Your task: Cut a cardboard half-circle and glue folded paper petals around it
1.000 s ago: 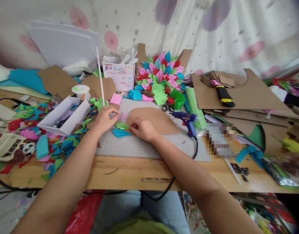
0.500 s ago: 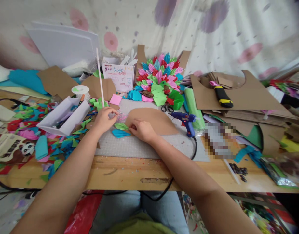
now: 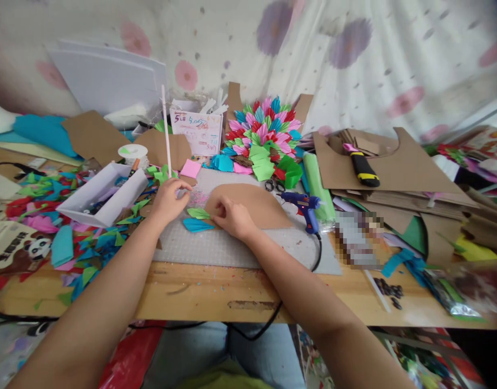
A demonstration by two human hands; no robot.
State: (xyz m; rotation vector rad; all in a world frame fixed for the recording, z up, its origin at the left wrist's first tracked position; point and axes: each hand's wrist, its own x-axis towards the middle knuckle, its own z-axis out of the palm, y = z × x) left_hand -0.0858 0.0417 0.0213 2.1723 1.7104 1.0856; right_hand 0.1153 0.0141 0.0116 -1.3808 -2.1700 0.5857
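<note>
Petals (image 3: 197, 225) are being left unmoved, without visible progress; grip of left hand (image 3: 167, 203) and right hand (image 3: 234, 217) cannot be told.

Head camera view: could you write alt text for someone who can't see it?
A person's right hand is over brown cardboard on a gray mat, beside green and blue paper pieces; the left hand is at the mat's left side. A blue glue gun lies to the right.

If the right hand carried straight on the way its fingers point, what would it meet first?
Most likely the green paper petal, just past the fingertips of the right hand; the blue one lies close beside it. Contact already is hard to rule out.
</note>
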